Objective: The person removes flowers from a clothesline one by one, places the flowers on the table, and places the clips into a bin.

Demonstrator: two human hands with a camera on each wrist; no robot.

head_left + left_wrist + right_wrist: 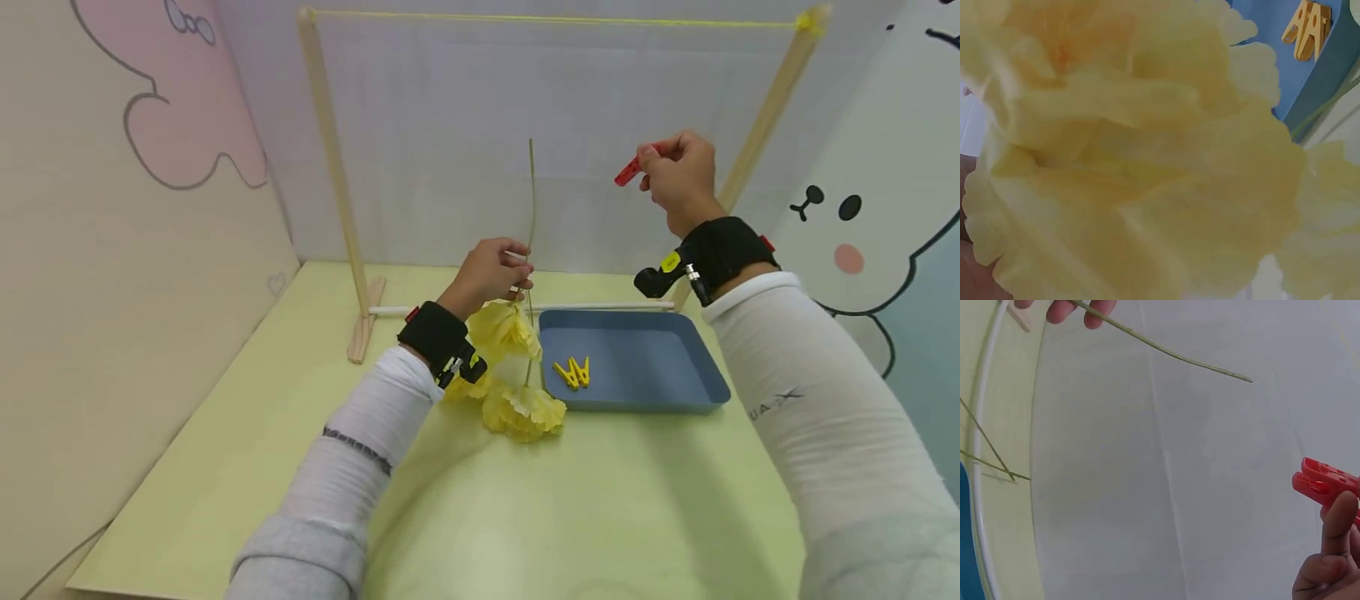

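Pale green worktop (225,467), boxed by cartoon-printed walls and carrying a wooden frame (330,158) with a yellow string (555,18) running across its top.

Item one: flowers (517,367), yellow, ruffled paper-like petals, hanging heads-down with the lowest bloom touching the worktop just beside the tray; a thin green stem (532,200) is pointing straight up, slightly bowed. In the left wrist view the petals (1135,156) are filling nearly the whole picture, soft and creased.

Item two: left hand (491,275), fingers curling round the stem above the blooms, pinching it.

Item three: right hand (678,179), raised near the frame's right post, fingers closing on a red peg (628,171); in the right wrist view the peg (1325,484) is sticking out past a fingertip, its ridged end free.

Item four: blue tray (697,375), lying right of the flowers, holding yellow pegs (573,372) near its left wall.
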